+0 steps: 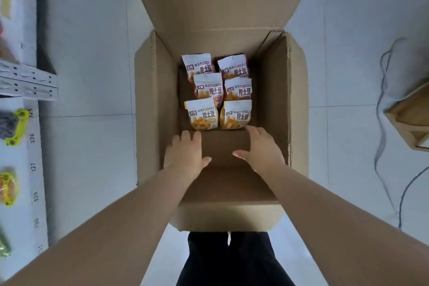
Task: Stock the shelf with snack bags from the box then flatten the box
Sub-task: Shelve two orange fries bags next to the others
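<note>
An open cardboard box (276, 90) stands on the floor in front of me, its flaps spread outward. Several white and orange snack bags (218, 93) lie at its bottom in two columns. Both my hands reach down into the box near its front wall. My left hand (188, 154) hovers just short of the nearest left bag (201, 114), fingers straight and spread. My right hand (261, 148) is beside the nearest right bag (235, 115), fingers extended too. Neither hand holds anything.
A shelf edge (34, 169) with numbered labels and hanging goods runs along the left. A second cardboard box (411, 116) sits at the right, with cables (383, 123) trailing over the pale tiled floor. My dark trousers (229, 260) are just behind the box.
</note>
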